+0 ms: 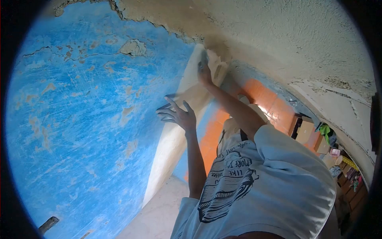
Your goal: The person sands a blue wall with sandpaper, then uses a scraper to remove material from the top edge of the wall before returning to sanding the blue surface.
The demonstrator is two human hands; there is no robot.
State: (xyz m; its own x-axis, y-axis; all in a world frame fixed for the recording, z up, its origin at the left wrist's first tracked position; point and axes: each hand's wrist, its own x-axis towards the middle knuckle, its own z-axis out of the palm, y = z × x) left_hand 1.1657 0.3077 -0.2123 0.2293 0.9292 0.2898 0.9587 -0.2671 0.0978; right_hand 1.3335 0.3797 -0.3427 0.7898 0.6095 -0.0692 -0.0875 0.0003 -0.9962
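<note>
A blue wall (99, 107) with scratched, flaking paint fills the left of the view. Along its edge runs a cream-coloured vertical band (163, 149), smooth and pale. My left hand (179, 115) is at the border of blue and cream, its fingers spread and their tips greyish. Farther up, my right hand (204, 71) reaches to the upper end of the band, close under the broken plaster. Its fingers are smeared by motion and look dark grey; whether anything is in them I cannot tell.
Rough bare plaster (278, 28) spans the top right. Orange floor (254, 91) shows beyond my arms. At the right stand a cardboard box (304, 129), a green cloth (325, 131) and assorted small items. A dark stub (48, 225) juts out at lower left.
</note>
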